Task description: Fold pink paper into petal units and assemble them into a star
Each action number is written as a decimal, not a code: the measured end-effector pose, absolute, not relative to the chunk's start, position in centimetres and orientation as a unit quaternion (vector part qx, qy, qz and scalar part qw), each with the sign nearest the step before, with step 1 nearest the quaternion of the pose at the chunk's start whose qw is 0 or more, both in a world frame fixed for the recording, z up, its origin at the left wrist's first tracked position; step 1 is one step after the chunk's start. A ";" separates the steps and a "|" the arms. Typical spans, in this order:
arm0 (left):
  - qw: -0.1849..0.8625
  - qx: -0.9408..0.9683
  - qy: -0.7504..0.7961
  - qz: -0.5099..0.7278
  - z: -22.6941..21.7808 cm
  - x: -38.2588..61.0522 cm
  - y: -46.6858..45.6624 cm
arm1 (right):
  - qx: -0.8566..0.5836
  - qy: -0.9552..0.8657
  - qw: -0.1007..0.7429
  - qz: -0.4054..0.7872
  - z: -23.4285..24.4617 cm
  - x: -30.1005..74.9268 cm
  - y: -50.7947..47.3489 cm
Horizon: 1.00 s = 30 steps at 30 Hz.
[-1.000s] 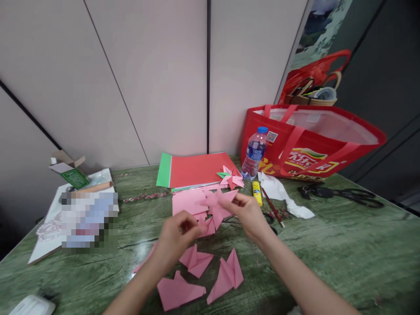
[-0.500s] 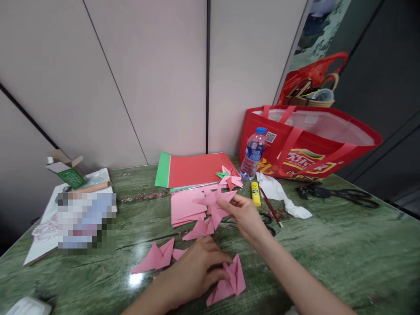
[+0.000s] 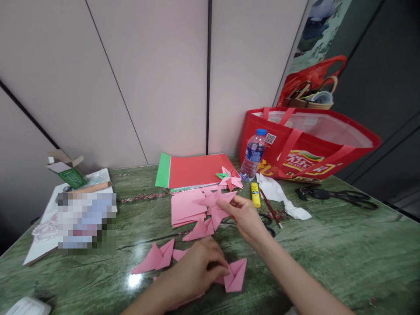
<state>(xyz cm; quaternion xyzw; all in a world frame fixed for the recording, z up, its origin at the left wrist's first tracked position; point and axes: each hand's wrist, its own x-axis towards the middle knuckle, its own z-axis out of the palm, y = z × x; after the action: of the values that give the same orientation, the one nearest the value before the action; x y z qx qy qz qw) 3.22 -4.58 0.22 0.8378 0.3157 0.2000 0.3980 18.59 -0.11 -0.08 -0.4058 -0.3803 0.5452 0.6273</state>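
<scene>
My right hand [image 3: 241, 214] pinches a pink folded paper piece [image 3: 215, 203] between thumb and fingers, above the stack of pink paper [image 3: 187, 205]. My left hand [image 3: 200, 269] is closed, thumb and fingertips pressed on the inner end of another pink folded paper [image 3: 236, 276] low over the table. More folded pieces lie around it: one with a pointed tip [image 3: 155, 256] on the left, and another [image 3: 199, 229] just beyond my left knuckles. Part of a further pink piece shows under my left wrist, mostly hidden.
Red and green sheets [image 3: 200, 170] lie at the back, a finished paper flower [image 3: 230, 178] on their corner. Right of them are a water bottle [image 3: 253, 157], glue stick [image 3: 255, 195], pencil [image 3: 271, 208], tissue [image 3: 282, 194], black scissors [image 3: 351, 197] and a red bag [image 3: 295, 153].
The folded paper at my left hand has turned and shifted a little to the right, and my left fingertips have drawn closer together. My right hand stays almost still with its piece.
</scene>
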 end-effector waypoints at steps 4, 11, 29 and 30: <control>0.401 0.731 0.427 0.350 1.0 2.5 -3.1 | -0.382 -0.355 0.661 0.539 0.4 18.9 0.0; 0.498 0.477 0.504 0.520 1.2 0.7 -1.0 | -0.352 -0.347 0.647 0.581 0.8 18.9 -0.3; 0.556 0.406 0.447 0.571 1.4 -0.1 -0.3 | -0.497 -0.518 0.562 0.410 0.4 18.6 -0.7; 0.555 0.410 0.443 0.572 1.5 -0.1 -0.3 | -0.499 -0.522 0.560 0.406 0.5 18.6 -0.7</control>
<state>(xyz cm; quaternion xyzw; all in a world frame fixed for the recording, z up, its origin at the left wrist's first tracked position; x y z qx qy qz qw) -0.10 -0.35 1.51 0.4097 0.4432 0.5722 0.5552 18.57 -0.73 0.47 -0.4987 -0.5217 0.4063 0.5603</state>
